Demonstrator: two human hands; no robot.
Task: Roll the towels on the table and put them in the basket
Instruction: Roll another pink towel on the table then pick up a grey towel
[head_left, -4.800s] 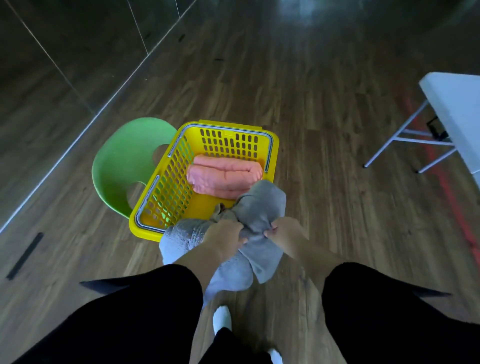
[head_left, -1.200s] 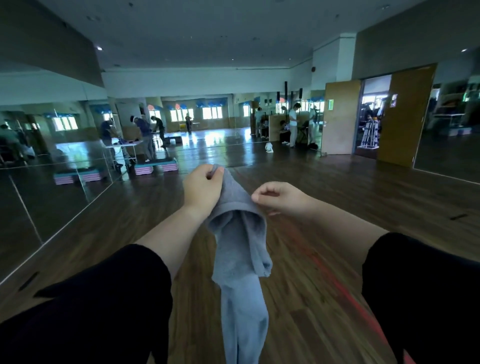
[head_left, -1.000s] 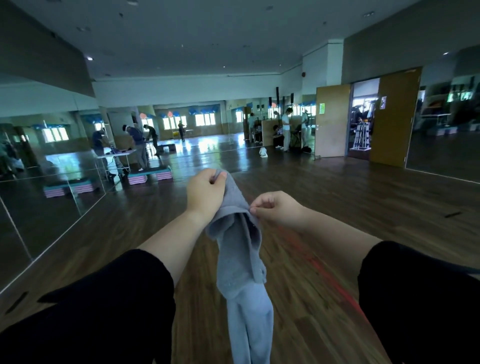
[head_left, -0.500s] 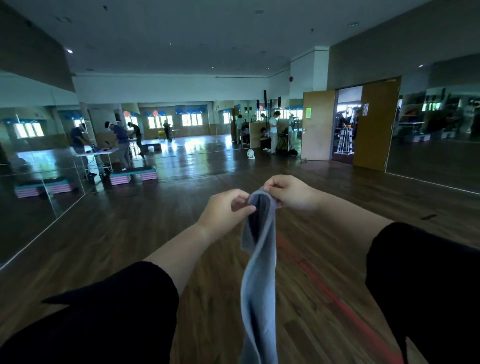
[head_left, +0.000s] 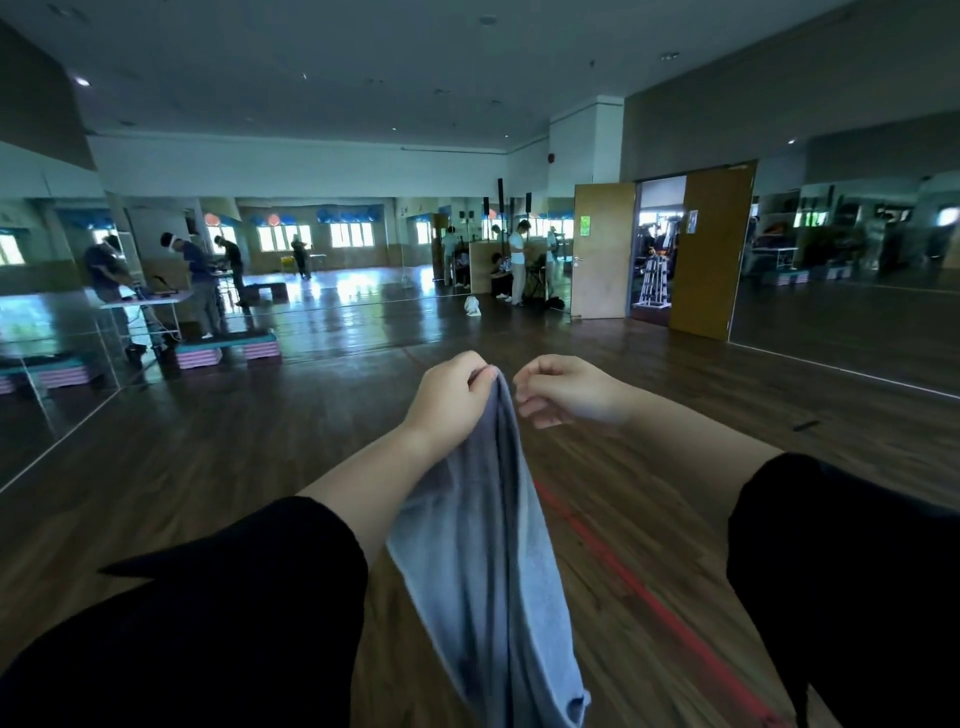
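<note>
here, the left hand (head_left: 449, 397) is held out in front near the middle of the view. its grip pinches the top edge of the grey towel (head_left: 493, 571) between thumb and curled fingers. the towel hangs free from that pinch, falling in long folds toward 6 o'clock and out past the bottom edge. the right hand (head_left: 569, 389) sits just beside the towel's top, at 3 o'clock of the left hand. its grip is curled in with nothing in it, and a thin gap shows between it and the cloth. a red line (head_left: 649, 603) crosses the wooden floor (head_left: 208, 467) toward 5 o'clock. black sleeves (head_left: 234, 623) cover both upper arms. people (head_left: 195, 280) stand far off at 10 o'clock, and wooden doors (head_left: 709, 254) stand open at 2 o'clock.
</note>
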